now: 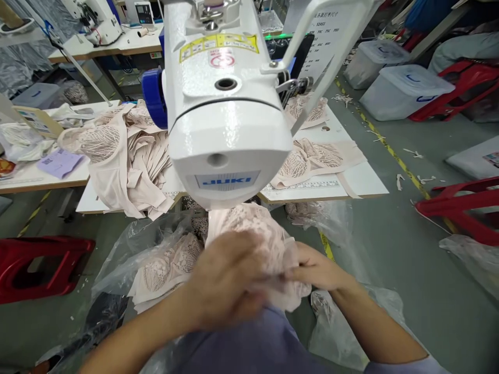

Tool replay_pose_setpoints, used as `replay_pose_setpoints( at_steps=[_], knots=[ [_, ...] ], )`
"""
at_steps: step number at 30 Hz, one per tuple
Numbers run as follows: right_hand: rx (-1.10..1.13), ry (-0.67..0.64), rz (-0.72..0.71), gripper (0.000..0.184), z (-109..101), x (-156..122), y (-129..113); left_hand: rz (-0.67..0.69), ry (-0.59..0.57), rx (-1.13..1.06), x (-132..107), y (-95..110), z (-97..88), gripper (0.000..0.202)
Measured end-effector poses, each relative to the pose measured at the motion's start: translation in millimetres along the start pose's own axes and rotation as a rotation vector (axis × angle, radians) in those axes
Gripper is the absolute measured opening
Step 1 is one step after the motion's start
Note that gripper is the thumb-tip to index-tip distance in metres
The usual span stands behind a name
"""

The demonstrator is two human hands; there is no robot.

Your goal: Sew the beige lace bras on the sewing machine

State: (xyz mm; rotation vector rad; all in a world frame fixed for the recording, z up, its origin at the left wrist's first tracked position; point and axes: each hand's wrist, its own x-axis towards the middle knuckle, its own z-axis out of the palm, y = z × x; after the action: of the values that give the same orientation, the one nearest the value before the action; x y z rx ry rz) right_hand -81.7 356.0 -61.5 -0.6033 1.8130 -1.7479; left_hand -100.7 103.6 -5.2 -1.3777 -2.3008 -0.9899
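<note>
Lace garment (273, 239), pale pink-beige and softly bunched, lies between both hands, just below the rounded white sewing machine (230, 135) that looms ahead of them. From my remote seat, I judge the step in hand to be turning or straightening this cloth. The right hand (315, 267) pinches its right edge between thumb and fingers; the left hand (230, 275) lies over its near left part, too blurred for me to tell whether it grips. As I read it, the next move calls for a sure pinch on the left as well, so the limp layers don't slip or fold under. For containers, I see a crinkled clear plastic bag (117, 259) left of the left hand, with beige lace cups (167, 262) beside or inside it; I can't tell which. Below the right forearm (374, 317), a second clear plastic bag (339, 337) shows something lacy near its top; beyond the right hand, a third clear plastic bag (339, 223) seems to wrap brownish lace pieces (306, 213). Well off to that hand's right, translucent lidded plastic bins (405, 98) stand on the grey floor (366, 228), their contents too cloudy for me to make out.
</note>
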Motion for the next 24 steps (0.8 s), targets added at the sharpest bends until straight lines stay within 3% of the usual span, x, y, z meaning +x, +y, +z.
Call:
replay_pose_setpoints(
  at_steps=[2, 4, 6, 8, 11, 13, 15, 19, 24],
  knots=[
    [-0.125, -0.229, -0.051, 0.032, 6, 8, -28, 0.056, -0.240, -0.064, 8, 13, 2.8, 0.066],
    [-0.225, -0.293, -0.057, 0.027, 12, 16, -47, -0.154, -0.506, -0.099, 11, 12, 3.8, 0.061],
    [-0.334, -0.194, -0.038, 0.027, 15, 23, -55, -0.431, -0.632, -0.097, 8, 0, 2.3, 0.035],
    [-0.431, -0.046, -0.008, 0.027, 13, 30, -55, -0.600, -0.581, -0.097, 5, -16, -1.9, 0.034],
    [-0.545, 0.166, 0.007, 0.022, 6, 43, -48, -0.744, -0.418, -0.168, 5, -36, -11.7, 0.033],
    [-0.589, 0.255, -0.032, 0.019, 0, 53, -43, -0.852, -0.358, -0.191, 9, -45, -17.9, 0.031],
    [-0.604, 0.292, -0.078, 0.029, -7, 64, -38, -0.930, -0.326, -0.185, 14, -53, -21.7, 0.033],
    [-0.542, 0.296, 0.034, 0.034, -21, 82, -31, -0.927, -0.273, -0.145, 18, -69, -22.2, 0.042],
    [-0.392, 0.281, 0.157, 0.034, -34, 94, -27, -0.815, -0.116, -0.092, 19, -84, -18.8, 0.026]
  ],
)
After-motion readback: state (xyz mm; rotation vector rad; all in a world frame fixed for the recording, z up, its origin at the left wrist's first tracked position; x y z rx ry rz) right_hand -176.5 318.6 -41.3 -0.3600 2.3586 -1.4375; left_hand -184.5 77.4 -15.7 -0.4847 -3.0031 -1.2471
